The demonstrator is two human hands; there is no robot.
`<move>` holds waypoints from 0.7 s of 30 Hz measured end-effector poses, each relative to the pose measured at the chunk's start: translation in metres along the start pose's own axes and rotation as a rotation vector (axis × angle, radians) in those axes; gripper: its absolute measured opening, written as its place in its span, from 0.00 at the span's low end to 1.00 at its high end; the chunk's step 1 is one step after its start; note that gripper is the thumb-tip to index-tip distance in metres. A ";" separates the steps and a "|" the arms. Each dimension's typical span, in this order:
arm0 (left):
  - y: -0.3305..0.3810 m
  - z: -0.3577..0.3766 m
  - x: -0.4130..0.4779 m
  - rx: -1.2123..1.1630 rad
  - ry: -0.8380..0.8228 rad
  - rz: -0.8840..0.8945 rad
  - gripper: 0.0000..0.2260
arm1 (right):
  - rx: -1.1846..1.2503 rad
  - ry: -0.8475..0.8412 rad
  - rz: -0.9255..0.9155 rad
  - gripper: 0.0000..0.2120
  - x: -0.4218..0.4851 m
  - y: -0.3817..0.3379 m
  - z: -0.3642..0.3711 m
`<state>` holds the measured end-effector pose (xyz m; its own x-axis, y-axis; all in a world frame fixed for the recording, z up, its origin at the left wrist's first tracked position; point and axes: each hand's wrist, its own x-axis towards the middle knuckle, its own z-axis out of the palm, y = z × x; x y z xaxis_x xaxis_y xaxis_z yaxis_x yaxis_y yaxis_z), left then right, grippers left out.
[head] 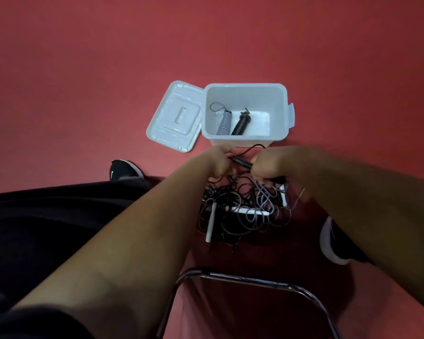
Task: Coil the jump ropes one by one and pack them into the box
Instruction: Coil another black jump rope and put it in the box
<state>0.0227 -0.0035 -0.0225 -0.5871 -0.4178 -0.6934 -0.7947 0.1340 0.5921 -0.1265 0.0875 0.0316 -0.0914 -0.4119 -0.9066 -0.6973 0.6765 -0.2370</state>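
- On the red floor [83,69] at our left, the lid [174,116] lies flat against the left edge of the box [245,85].
- Two coiled ropes [240,123] lie inside it.
- Our left hand [216,162] pinches and our right hand [271,165] grips a black jump rope [242,163], just before the box's near rim.
- Loose ropes [242,211] tangle beneath them.

1. Floor [83,69]: a plain, matte red surface that fills the whole view.
2. Metal tube frame [242,279]: a shiny bent tube with rounded corners at the lower edge. Which piece of furniture it belongs to cannot be told.
3. Light: dim. The floor is brightest near the centre, darker toward the upper corners, and in deep shadow around the frame.
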 end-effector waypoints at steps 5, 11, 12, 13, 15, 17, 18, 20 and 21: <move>0.045 -0.013 -0.041 -0.040 -0.006 0.119 0.09 | 0.069 0.246 -0.173 0.05 -0.088 0.006 -0.044; 0.112 -0.050 -0.086 0.097 0.200 0.108 0.19 | 0.213 0.434 -0.356 0.08 -0.198 0.015 -0.088; 0.121 -0.055 -0.095 0.078 0.232 0.127 0.17 | 0.245 0.475 -0.396 0.08 -0.215 0.013 -0.091; 0.128 -0.059 -0.104 0.048 0.247 0.147 0.14 | 0.300 0.528 -0.442 0.09 -0.231 0.011 -0.093; 0.140 -0.067 -0.124 0.068 0.217 0.180 0.09 | 0.465 0.633 -0.532 0.10 -0.261 0.005 -0.098; 0.151 -0.072 -0.145 0.169 0.171 0.193 0.07 | 0.598 0.725 -0.597 0.11 -0.288 -0.002 -0.103; 0.156 -0.075 -0.156 0.187 0.140 0.190 0.06 | 0.642 0.768 -0.625 0.11 -0.301 -0.005 -0.104; 0.164 -0.081 -0.170 0.165 0.088 0.176 0.08 | 0.745 0.836 -0.680 0.12 -0.321 -0.011 -0.106; 0.167 -0.085 -0.177 0.145 0.069 0.165 0.10 | 0.805 0.862 -0.695 0.11 -0.329 -0.014 -0.106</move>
<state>0.0067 0.0161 0.2342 -0.7027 -0.4395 -0.5595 -0.7057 0.3309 0.6264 -0.1624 0.1489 0.3700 -0.5120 -0.8547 -0.0861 -0.2055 0.2192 -0.9538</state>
